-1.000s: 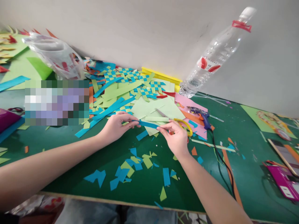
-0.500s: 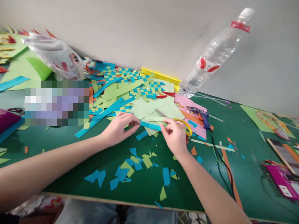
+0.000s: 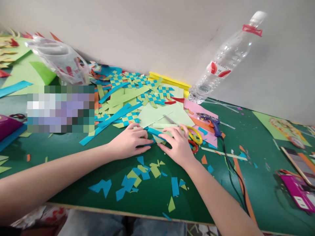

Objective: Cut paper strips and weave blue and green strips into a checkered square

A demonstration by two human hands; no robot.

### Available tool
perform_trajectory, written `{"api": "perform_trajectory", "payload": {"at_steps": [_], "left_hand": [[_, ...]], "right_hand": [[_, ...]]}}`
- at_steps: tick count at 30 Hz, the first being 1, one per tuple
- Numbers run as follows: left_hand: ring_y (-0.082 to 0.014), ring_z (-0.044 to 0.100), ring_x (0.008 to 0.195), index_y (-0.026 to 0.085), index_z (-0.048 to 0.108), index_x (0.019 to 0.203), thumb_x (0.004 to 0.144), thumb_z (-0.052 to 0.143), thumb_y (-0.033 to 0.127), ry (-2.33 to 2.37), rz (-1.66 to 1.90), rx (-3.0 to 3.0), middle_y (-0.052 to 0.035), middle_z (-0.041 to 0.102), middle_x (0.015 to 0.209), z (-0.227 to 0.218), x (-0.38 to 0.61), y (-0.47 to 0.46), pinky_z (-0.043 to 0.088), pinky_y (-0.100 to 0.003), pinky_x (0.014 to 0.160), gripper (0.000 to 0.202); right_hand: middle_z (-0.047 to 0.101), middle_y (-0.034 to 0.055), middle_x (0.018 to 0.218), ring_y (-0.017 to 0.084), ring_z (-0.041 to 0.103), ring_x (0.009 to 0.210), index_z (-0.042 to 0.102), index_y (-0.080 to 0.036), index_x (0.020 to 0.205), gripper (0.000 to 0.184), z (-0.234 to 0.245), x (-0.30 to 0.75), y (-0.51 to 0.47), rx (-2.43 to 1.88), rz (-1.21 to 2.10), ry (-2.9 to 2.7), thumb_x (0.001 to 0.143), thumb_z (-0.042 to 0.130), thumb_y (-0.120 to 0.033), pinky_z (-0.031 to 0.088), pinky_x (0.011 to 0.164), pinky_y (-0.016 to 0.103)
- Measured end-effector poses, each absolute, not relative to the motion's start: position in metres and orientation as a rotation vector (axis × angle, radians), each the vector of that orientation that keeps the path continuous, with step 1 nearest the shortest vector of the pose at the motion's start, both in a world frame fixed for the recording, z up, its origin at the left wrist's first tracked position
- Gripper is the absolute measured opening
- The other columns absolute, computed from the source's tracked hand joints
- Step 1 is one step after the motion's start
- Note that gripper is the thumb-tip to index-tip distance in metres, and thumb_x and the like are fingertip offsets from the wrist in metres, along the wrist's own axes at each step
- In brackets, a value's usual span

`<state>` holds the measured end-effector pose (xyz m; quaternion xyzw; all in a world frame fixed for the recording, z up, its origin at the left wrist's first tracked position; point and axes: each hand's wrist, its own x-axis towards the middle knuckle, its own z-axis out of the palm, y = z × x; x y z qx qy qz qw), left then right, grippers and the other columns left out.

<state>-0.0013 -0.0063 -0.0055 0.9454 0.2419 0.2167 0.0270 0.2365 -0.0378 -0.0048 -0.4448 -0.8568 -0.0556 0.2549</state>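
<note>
My left hand (image 3: 131, 141) rests low over the green table, fingers apart, its fingertips at the edge of a small blue paper piece mostly hidden under them. My right hand (image 3: 177, 144) is spread, palm down, with fingertips touching the end of a blue paper strip (image 3: 154, 131). That strip lies on pale green paper (image 3: 161, 113), just in front of a light green strip (image 3: 163, 125). Beside my right hand are scissors (image 3: 197, 136) with yellow and red handles, partly covered by the fingers. Woven blue-and-green paper pieces (image 3: 129, 118) lie beyond my left hand.
Paper scraps (image 3: 133, 180) are scattered near the front edge. A glue gun (image 3: 214, 124) with a black cord lies on pink paper at right. A large plastic bottle (image 3: 221, 62) stands against the wall, and a plastic bag (image 3: 61, 62) at back left. A phone (image 3: 297, 164) lies far right.
The blue strip, held between both hands before, now lies on the paper. Both hands have lowered and drawn closer together, their fingers spreading.
</note>
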Motion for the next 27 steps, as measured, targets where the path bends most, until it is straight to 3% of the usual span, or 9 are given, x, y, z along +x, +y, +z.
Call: {"api": "perform_trajectory", "payload": {"at_steps": [2,5,12,27], "left_hand": [[-0.0149,0.057,0.078,0.026,0.072,0.104,0.095,0.05,0.032,0.737,0.645,2.935,-0.0018,0.063,0.082,-0.0051,-0.0009,-0.0067,0.036,-0.038,0.092,0.024],[-0.0143,0.056,0.076,0.024,0.073,0.1,0.095,0.05,0.031,0.721,0.648,2.935,-0.0017,0.063,0.08,-0.0038,-0.0005,-0.0075,0.036,-0.037,0.091,0.024],[-0.0126,0.053,0.07,0.021,0.07,0.079,0.095,0.05,0.027,0.677,0.699,2.934,0.0003,0.061,0.073,0.0013,0.0012,-0.0082,0.034,-0.036,0.093,0.026],[-0.0119,0.054,0.059,0.019,0.071,0.09,0.098,0.044,0.029,0.507,0.608,3.118,0.0014,0.059,0.06,0.0023,-0.0018,-0.0066,0.037,-0.035,0.09,0.029]], "right_hand": [[0.068,0.0023,0.106,0.02,0.058,0.104,0.066,-0.026,0.09,0.007,-0.0046,0.236,-0.0376,-1.158,-0.193,-2.332,0.09,0.06,-0.029,0.022,0.11,0.052],[0.07,-0.0005,0.099,0.017,0.061,0.098,0.064,-0.025,0.079,0.014,-0.0028,0.2343,-0.0374,-1.124,-0.211,-2.282,0.091,0.058,-0.023,0.023,0.109,0.05],[0.07,0.0003,0.089,0.018,0.063,0.087,0.061,-0.023,0.077,0.011,0.0018,0.234,-0.0362,-1.222,-0.1,-1.971,0.088,0.059,-0.019,0.032,0.101,0.046],[0.066,0.0061,0.093,0.02,0.062,0.086,0.058,-0.022,0.082,0.011,-0.0003,0.2394,-0.032,-1.279,0.098,-1.73,0.091,0.053,-0.025,0.047,0.082,0.04]]}}
